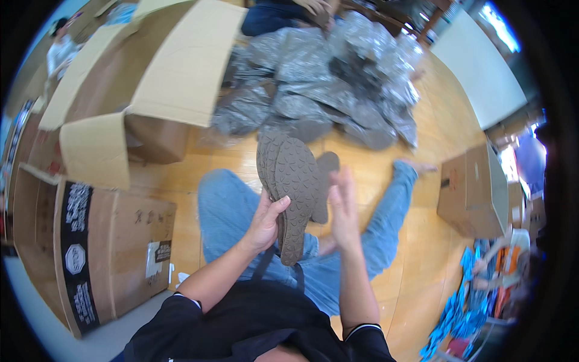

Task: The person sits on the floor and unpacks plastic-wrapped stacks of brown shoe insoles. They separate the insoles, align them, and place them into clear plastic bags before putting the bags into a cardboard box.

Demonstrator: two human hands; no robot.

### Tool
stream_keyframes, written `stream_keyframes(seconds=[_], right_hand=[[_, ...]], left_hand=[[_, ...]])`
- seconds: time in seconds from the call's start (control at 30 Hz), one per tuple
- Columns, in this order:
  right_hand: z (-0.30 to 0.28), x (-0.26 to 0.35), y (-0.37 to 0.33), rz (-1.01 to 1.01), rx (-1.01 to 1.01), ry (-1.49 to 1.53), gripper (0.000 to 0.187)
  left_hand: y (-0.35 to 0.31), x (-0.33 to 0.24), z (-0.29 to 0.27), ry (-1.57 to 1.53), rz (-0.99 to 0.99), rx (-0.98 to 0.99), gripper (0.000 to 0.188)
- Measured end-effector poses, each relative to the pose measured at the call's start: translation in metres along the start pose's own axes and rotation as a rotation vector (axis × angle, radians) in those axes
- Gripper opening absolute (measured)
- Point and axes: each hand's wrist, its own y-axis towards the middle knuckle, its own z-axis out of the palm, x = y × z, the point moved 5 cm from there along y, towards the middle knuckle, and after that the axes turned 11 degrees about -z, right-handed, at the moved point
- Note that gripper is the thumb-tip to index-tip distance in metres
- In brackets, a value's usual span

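Note:
My left hand (268, 220) grips a small stack of grey-brown shoe soles (295, 175), thumb across the near face. The soles stand upright in front of my lap, their patterned treads showing. Just right of the stack, my right hand (344, 211) is raised and blurred, its fingers stretched out and apart from the soles. Between the stack and that hand, another sole (325, 181) shows partly; whether it lies on the floor or is held up, I cannot tell. Beyond them lies a heap of clear plastic bags (307, 84) with grey-brown soles inside.
I sit on a wooden floor (416, 253), legs in jeans (223, 199) spread apart. Open cardboard boxes (175, 60) (126, 241) stand at the left, another cardboard box (470, 193) at the right. Blue strips (452, 308) lie lower right. Other people work at the far edge and sides.

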Motion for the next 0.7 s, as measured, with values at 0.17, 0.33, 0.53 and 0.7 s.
stream_keyframes(seconds=[0.17, 0.33, 0.53, 0.7], right_hand=[[-0.022, -0.064, -0.051, 0.385, -0.115, 0.869, 0.062], [-0.047, -0.062, -0.061, 0.341, -0.215, 1.330, 0.066], [-0.058, -0.060, -0.054, 0.343, -0.284, 1.191, 0.065], [-0.058, -0.022, -0.051, 0.181, -0.178, -0.715, 0.056]], left_hand=[[0.004, 0.004, 0.064, 1.338, 0.200, 0.123, 0.076], [0.008, 0.004, 0.078, 1.178, 0.138, 0.310, 0.060], [0.014, 0.013, 0.074, 0.783, -0.006, 0.086, 0.059], [0.032, 0.028, 0.063, 0.162, -0.061, -0.087, 0.065]])
